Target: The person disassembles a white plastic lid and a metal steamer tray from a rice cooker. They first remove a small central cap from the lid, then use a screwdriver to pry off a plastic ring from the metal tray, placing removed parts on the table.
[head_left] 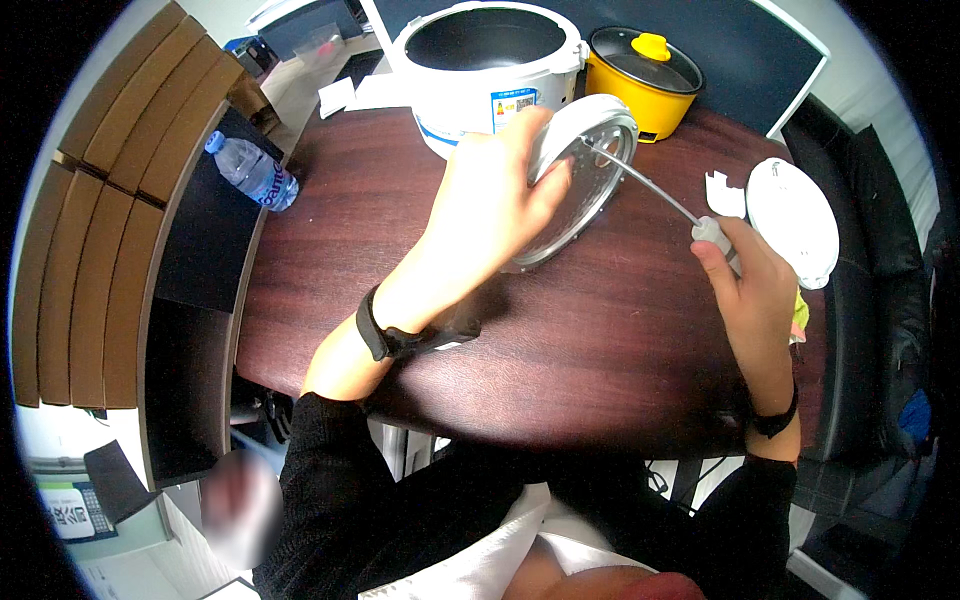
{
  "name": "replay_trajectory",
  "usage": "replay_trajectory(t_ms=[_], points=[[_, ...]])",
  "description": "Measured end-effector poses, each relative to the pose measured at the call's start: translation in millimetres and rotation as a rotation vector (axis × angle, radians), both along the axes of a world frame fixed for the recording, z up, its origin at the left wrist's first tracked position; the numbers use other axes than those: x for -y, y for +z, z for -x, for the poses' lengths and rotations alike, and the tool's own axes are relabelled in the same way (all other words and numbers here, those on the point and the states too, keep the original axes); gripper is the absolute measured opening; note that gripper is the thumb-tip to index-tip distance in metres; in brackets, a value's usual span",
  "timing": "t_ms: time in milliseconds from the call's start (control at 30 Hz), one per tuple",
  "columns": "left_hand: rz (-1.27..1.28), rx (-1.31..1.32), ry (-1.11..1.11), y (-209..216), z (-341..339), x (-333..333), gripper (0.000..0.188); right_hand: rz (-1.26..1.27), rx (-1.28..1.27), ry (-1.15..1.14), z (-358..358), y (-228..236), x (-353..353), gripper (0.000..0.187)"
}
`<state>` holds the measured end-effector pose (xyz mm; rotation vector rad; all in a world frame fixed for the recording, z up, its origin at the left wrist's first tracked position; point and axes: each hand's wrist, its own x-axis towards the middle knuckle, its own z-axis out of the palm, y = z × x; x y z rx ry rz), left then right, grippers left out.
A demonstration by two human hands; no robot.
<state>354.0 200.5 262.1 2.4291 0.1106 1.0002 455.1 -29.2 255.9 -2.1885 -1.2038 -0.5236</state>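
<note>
My left hand [490,195] grips the rim of a round lid [578,205], which is tilted on edge above the table with its metal inner side toward the right. In my right hand [755,280] is a screwdriver [655,188] with a pale handle and a long thin shaft. The shaft points up and left, and its tip meets the lid's inner side near the upper edge. Behind the lid stands a white rice cooker [452,108], open at the top, its dark inside showing. To the right lie a white oval cover [790,225] and a small white broken-looking piece [724,196].
A yellow electric pot [640,95] with a glass lid stands beside the rice cooker on the dark wooden table [340,240]. Left of the table are a water bottle [250,172] and stacked cardboard boxes [100,230]. A dark partition [745,65] rises behind; a black sofa [880,270] is at right.
</note>
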Motion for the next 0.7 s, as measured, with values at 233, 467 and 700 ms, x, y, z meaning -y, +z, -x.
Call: replay_trajectory(t_ms=[233, 467, 700], points=[[0.042, -0.016, 0.009, -1.4, 0.2, 0.8, 0.038, 0.090, -0.979, 0.172, 0.0, 1.0, 10.8, 0.044], [0.021, 0.014, 0.012, -2.9, -0.2, 2.1, 0.039, 0.000, -1.420, 0.305, 6.9, 1.2, 8.0, 0.050], [0.016, 0.018, 0.002, -3.5, -0.3, -0.3, 0.038, 0.013, -1.465, 0.347, 10.8, -0.5, 8.7, 0.050]])
